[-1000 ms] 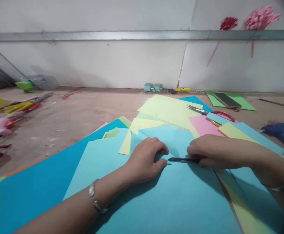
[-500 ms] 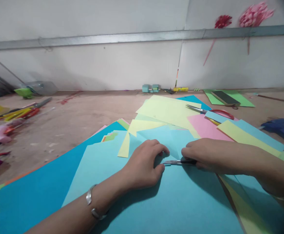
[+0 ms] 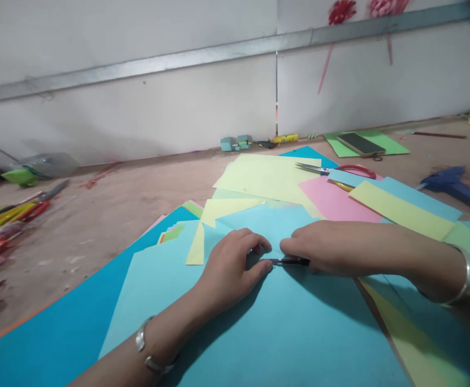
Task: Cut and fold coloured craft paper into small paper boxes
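Note:
My left hand (image 3: 232,271) rests on a light blue paper sheet (image 3: 283,328), its fingers curled and its thumb and forefinger pinching the paper's folded edge. My right hand (image 3: 327,248) is closed around a thin dark tool (image 3: 287,262), perhaps a pen or a small knife, whose tip lies flat on the sheet and touches my left thumb. Both wrists wear silver bangles. What the tool is stays unclear.
Yellow (image 3: 270,177), pink (image 3: 333,199) and darker blue (image 3: 61,328) sheets lie spread around. Red-handled scissors (image 3: 339,171) rest behind the pink sheet. A blue glue gun (image 3: 454,183) lies right, a phone (image 3: 358,143) on green paper at the back, and tools (image 3: 17,207) far left.
My right hand has slid the dark tool leftward until its tip meets my left thumb. The view has tilted and shifted, so the wall rail now slopes.

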The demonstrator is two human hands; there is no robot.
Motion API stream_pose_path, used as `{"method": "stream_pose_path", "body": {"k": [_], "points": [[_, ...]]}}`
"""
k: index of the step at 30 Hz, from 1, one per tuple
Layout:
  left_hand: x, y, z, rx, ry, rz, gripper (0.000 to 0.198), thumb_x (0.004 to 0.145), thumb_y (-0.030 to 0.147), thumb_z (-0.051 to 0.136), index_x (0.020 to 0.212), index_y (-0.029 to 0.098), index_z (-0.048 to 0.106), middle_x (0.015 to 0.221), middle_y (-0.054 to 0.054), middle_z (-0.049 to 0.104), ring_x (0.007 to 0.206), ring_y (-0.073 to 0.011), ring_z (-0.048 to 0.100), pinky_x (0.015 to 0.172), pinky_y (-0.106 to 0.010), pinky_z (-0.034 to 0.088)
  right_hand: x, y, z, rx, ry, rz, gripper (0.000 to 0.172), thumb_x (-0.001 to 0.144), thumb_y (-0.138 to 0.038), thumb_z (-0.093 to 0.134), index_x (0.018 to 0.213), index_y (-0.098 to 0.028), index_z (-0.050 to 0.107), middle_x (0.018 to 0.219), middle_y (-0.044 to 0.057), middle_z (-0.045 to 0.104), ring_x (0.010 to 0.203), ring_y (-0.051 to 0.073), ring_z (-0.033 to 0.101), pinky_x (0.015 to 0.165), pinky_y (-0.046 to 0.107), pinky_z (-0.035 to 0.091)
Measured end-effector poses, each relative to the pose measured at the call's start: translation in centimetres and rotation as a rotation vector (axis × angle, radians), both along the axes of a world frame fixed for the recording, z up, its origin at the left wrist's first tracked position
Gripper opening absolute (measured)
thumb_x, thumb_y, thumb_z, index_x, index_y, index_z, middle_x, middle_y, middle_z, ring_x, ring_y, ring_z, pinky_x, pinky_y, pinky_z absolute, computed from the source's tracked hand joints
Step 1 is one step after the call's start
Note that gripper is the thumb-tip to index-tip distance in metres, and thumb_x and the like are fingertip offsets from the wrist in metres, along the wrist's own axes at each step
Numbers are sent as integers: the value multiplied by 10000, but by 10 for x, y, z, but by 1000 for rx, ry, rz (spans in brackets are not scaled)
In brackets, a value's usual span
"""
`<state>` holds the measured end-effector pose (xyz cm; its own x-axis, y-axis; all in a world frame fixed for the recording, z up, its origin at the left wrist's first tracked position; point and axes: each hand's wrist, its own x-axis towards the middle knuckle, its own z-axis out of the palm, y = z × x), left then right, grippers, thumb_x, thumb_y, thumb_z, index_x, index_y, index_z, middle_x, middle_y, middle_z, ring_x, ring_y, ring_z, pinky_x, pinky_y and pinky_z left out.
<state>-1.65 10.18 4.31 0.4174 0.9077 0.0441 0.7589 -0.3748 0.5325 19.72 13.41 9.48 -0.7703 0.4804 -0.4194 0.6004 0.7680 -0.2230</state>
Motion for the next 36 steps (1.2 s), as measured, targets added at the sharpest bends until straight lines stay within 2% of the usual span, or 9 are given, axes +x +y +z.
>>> {"method": "stream_pose_path", "body": {"k": [3,5,8,12,18,23,27,31,36], "points": [[0,0,-1,-2,0,-4,138,827,266,628,955,215,632,863,-25,611,847,-206,551,745,-356,419,-9,-1,6,-29,-43,-31,44,868,-209,550,905,-186,557,769,19,574,624,146,465,529,256,270],[0,0,-1,1,-3,-7,123,836,275,619,942,212,625,860,-25,609,841,-204,546,743,-355,414,-14,-2,7,-20,-20,-23,38,867,-171,540,899,-176,560,778,21,578,635,143,467,532,254,274],[0,0,-1,4,0,-11,88,836,261,610,910,213,618,852,-22,607,832,-203,541,736,-351,410,-16,-2,2,-9,57,15,114,843,-87,496,890,-174,551,781,17,581,653,138,474,545,249,283],[0,0,0,1,-8,-17,78,835,242,613,907,212,617,856,-20,603,832,-204,540,730,-349,407,-14,-1,-5,2,112,-20,77,854,-131,462,864,-185,516,742,8,558,612,136,456,525,255,274],[-1,-2,1,-5,-12,-4,111,833,251,642,935,211,627,868,-21,608,848,-206,544,752,-360,409,-11,-1,-1,10,26,-17,69,839,-147,474,850,-202,514,766,22,555,622,151,465,526,265,273],[0,-2,2,0,-36,-22,162,817,269,684,965,216,643,871,-14,618,855,-195,557,767,-348,425,-8,3,-7,-26,-4,-45,94,821,-144,472,848,-210,533,771,23,565,645,170,508,535,272,290],[-2,-1,2,-11,-20,-16,157,818,238,671,971,213,644,879,-18,617,847,-195,555,756,-352,422,-7,6,-12,35,59,-81,128,853,-150,460,865,-207,574,807,30,578,673,175,531,550,277,303],[-4,1,1,-10,-29,-28,159,819,229,664,976,219,644,876,-14,608,842,-193,549,752,-352,417,-9,5,-14,107,94,-84,83,845,-185,541,842,-202,622,860,41,579,681,166,529,544,273,281],[-4,0,2,-24,-44,-37,135,834,244,646,966,217,643,880,-18,615,843,-192,552,752,-355,417,-14,1,-11,107,63,-48,124,836,-105,491,824,-195,576,747,14,577,603,142,482,519,263,263]]}}
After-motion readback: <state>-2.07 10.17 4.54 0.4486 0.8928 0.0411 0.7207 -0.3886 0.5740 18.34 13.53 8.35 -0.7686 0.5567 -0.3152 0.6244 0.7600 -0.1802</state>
